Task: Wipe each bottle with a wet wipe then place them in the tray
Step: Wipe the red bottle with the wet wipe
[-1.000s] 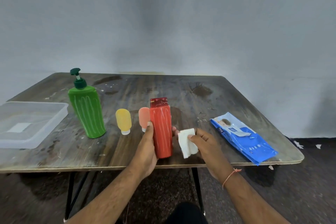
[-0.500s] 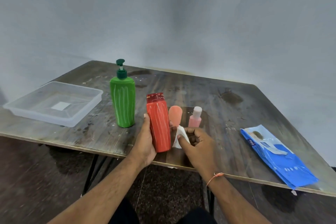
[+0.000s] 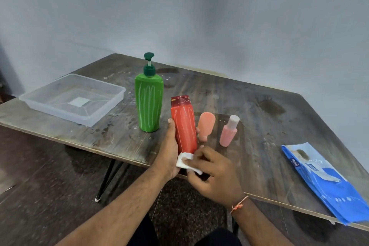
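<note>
Left hand (image 3: 169, 152) fingers wrap the upright red plastic bottle (image 3: 184, 126), long axis vertical; right hand (image 3: 211, 171) fingers pinch the white wet wipe (image 3: 184, 159) against its base

At the centre of the frame the left hand (image 3: 168, 153) grips a red bottle (image 3: 184, 126) upright over the near edge of the bench (image 3: 259, 126). The right hand (image 3: 211, 173) presses a white wet wipe (image 3: 184, 161) against the bottle's bottom end. A green pump bottle (image 3: 148, 104) stands just left; a clear tray (image 3: 73, 99) sits at left.
</note>
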Tool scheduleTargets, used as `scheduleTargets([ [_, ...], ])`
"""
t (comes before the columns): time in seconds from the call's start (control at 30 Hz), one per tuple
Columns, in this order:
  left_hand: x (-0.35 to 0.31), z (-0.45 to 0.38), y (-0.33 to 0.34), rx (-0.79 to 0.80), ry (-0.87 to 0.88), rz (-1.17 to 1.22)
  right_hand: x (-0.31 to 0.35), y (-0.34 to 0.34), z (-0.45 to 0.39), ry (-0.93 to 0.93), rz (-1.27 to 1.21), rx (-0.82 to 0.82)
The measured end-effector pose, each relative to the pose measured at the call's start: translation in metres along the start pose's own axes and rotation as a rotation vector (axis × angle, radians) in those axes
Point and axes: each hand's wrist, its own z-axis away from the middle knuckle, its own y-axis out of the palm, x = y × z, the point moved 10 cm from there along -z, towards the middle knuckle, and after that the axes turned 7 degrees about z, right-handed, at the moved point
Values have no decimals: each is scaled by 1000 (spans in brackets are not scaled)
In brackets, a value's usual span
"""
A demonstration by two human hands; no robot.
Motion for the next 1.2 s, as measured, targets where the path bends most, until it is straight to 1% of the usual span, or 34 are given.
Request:
scheduleTargets([
  [0.07,1,0,3,19,-1,-8,-1,-2,0,-2,32,-37],
  [0.17,0,2,6,36,16,-29,-14,-13,1,99,76,-154],
  [0.23,1,2,7,40,11,-30,-21,-17,0,173,94,-193],
  [0.3,2,1,6,39,-4,-35,-20,-16,-2,168,76,-163],
  [0.4,6,1,5,60,-50,-52,0,-3,-2,10,83,-24],
  [0.47,9,2,7,81,-88,-43,4,3,0,-39,106,8],
  [0.63,6,5,10,74,-48,-166,-8,-9,-3,46,135,-129],
  [0.7,4,6,11,66,-34,-210,-10,-13,-5,78,147,-149],
  [0.77,4,6,10,55,-34,-224,-7,-9,-6,46,149,-87],
  [0.83,4,7,10,48,-59,-210,1,-2,-7,-54,156,13],
  [0.9,8,7,11,59,-99,-165,7,1,-8,-147,178,77],
  [1.0,10,5,11,79,-100,-163,0,-5,-11,-170,222,43],
  [1.13,9,3,12,77,-63,-207,-11,-14,-14,-100,242,-67],
  [1.2,9,3,14,73,-70,-201,-15,-16,-14,-65,245,-86],
])
